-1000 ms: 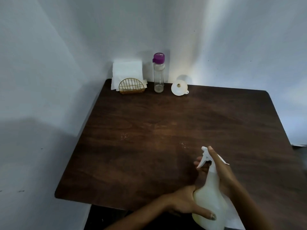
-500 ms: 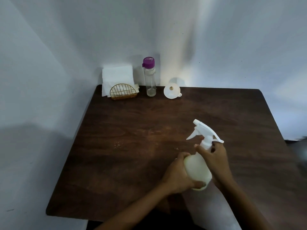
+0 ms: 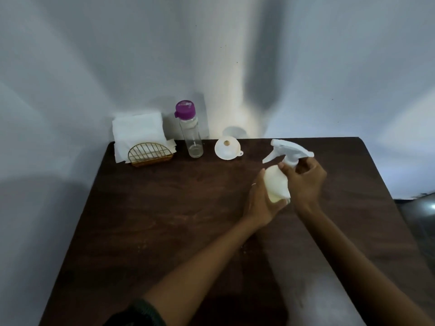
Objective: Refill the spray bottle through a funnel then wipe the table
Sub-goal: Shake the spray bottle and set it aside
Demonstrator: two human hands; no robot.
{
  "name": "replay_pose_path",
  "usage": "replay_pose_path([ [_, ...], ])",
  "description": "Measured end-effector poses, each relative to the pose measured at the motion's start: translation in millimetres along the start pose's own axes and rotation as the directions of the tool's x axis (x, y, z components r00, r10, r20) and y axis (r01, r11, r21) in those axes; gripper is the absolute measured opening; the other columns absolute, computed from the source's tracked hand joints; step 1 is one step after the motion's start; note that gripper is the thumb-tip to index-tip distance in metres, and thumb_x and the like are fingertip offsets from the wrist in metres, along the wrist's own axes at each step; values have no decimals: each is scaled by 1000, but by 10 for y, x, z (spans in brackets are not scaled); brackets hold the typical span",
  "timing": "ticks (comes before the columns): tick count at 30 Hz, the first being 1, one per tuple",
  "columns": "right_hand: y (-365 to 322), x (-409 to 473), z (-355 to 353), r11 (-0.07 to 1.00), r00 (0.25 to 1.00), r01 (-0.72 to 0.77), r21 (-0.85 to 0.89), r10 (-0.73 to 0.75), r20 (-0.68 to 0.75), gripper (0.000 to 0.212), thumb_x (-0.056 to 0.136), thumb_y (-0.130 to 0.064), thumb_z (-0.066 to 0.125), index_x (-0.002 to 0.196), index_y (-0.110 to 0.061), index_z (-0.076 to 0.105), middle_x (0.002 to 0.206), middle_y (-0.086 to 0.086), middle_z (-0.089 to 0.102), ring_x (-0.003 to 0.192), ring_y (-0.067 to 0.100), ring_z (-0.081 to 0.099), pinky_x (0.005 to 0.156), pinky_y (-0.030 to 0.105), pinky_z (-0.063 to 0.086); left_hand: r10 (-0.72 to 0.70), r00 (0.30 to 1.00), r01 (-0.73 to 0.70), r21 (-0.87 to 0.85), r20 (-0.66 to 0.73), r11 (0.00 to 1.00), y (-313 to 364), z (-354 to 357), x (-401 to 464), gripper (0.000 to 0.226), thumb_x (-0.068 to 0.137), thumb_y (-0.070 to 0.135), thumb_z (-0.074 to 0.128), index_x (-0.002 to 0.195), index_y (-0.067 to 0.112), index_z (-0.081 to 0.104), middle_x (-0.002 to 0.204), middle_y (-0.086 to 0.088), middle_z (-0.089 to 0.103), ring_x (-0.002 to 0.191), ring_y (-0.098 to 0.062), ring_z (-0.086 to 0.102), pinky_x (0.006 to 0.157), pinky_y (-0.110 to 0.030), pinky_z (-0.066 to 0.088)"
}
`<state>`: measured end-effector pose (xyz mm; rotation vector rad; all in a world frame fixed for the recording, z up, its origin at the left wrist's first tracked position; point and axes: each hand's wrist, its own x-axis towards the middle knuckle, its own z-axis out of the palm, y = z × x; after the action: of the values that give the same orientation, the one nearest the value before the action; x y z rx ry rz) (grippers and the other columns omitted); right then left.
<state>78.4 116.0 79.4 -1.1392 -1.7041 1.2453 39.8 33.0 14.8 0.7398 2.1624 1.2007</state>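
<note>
We look down on a dark brown wooden counter [image 3: 164, 220] set in a corner of pale walls. Both our bare arms reach forward to about 1 o'clock from the middle of the counter. There our left hand [image 3: 261, 201] cups the rounded body of a white translucent plastic spray bottle [image 3: 276, 182], fingers curled around its lower part. Our right hand [image 3: 306, 182] is curled around the bottle's neck, just under the white trigger head [image 3: 289, 150], which points toward 10 o'clock. The bottle leans slightly; we cannot tell whether its base touches the counter.

Along the far edge, at 12 o'clock, a white plastic funnel [image 3: 227, 150] lies near the bottle but apart from it. Just beside the funnel, at 11 o'clock, stands a clear glass bottle with a purple cap [image 3: 189, 130]. Further toward 10 o'clock, in the far corner, a gold wire napkin holder [image 3: 150, 154] carries a stack of white paper napkins [image 3: 138, 132].
</note>
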Motion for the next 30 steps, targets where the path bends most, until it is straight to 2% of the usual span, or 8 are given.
replay_pose_path([
  [4, 19, 507, 219, 997, 999, 37, -67, -38, -3, 26, 74, -9, 75, 98, -4, 65, 90, 2, 66, 84, 17, 63, 76, 30, 52, -10, 997, 6, 58, 74, 998, 45, 46, 541, 105, 77, 30, 78, 154, 12, 7, 158, -9, 26, 144, -23, 27, 117, -40, 28],
  [12, 181, 1067, 531, 998, 999, -28, -50, 29, 14, 22, 76, -6, 73, 96, -3, 64, 88, 1, 64, 81, 14, 60, 74, 26, 51, -85, 974, 63, 112, 211, 992, 113, 2, 1053, 107, 85, 34, 69, 153, 17, -11, 163, -5, 6, 148, -21, 19, 118, -38, 26],
  [17, 283, 1149, 546, 997, 999, 2, -72, 1, 46, 19, 77, -11, 72, 94, -6, 64, 87, 2, 64, 80, 14, 60, 76, 33, 53, -104, 967, 75, 127, 234, 989, 99, -51, 1074, 106, 86, 34, 68, 152, 19, -14, 164, -3, -1, 149, -20, 15, 118, -35, 21],
  [20, 268, 1193, 498, 990, 995, 12, -141, 1, 95, 26, 77, -15, 72, 100, -6, 62, 94, 2, 64, 87, 15, 60, 83, 36, 53, -114, 960, 88, 111, 254, 990, 110, -84, 1061, 105, 87, 33, 67, 152, 20, -14, 163, -4, 2, 149, -21, 14, 119, -35, 19],
  [23, 270, 1183, 424, 978, 986, 6, -207, 29, 166, 43, 78, -16, 73, 116, -5, 57, 114, 6, 63, 103, 17, 59, 91, 35, 49, -112, 959, 87, 105, 260, 991, 126, -123, 990, 102, 87, 33, 67, 153, 19, -10, 163, -3, 7, 149, -21, 13, 119, -36, 19],
  [26, 302, 1061, 342, 975, 978, -66, -213, 106, 182, 56, 79, -10, 71, 131, -4, 49, 129, 11, 57, 116, 21, 55, 99, 36, 45, -100, 970, 84, 81, 219, 993, 96, -185, 835, 94, 88, 34, 66, 155, 21, 2, 161, -3, 18, 148, -22, 19, 119, -37, 22],
  [30, 426, 685, 245, 953, 976, -136, -271, 175, 128, 40, 84, -6, 62, 123, -3, 56, 121, 16, 61, 110, 26, 57, 95, 40, 46, -58, 991, 72, -114, 122, 991, 38, -316, 535, 64, 91, 17, 62, 147, 15, 32, 148, -5, 43, 134, -20, 42, 110, -32, 37],
])
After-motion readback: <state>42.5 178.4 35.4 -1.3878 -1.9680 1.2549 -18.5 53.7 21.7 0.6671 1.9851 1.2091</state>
